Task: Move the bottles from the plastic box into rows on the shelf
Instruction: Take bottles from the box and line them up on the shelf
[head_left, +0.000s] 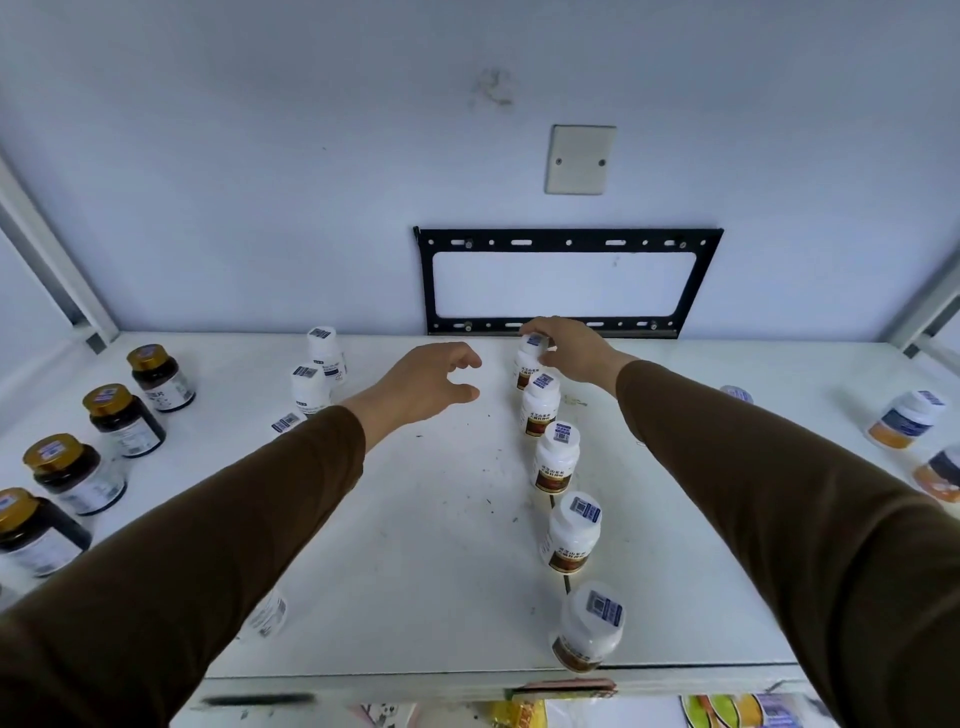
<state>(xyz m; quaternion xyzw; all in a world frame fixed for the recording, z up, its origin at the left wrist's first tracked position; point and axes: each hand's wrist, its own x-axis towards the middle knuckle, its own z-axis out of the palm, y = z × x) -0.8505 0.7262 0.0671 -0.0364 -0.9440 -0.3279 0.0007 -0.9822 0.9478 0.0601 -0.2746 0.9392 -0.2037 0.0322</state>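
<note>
On the white shelf (441, 519) a row of several white bottles runs from the front edge (589, 631) toward the back wall. My right hand (569, 351) grips the cap of the rearmost white bottle (529, 358) in that row. My left hand (423, 387) hovers just left of it over the shelf, fingers loosely curled, holding nothing. A second row of white bottles (310, 387) stands further left, partly hidden by my left sleeve. The plastic box is out of view.
Several dark bottles with gold caps (124, 421) line the shelf's left side. Orange-and-white bottles (906, 418) stand at the right. A black metal bracket (569, 283) is fixed to the back wall. Shelf posts rise at both back corners.
</note>
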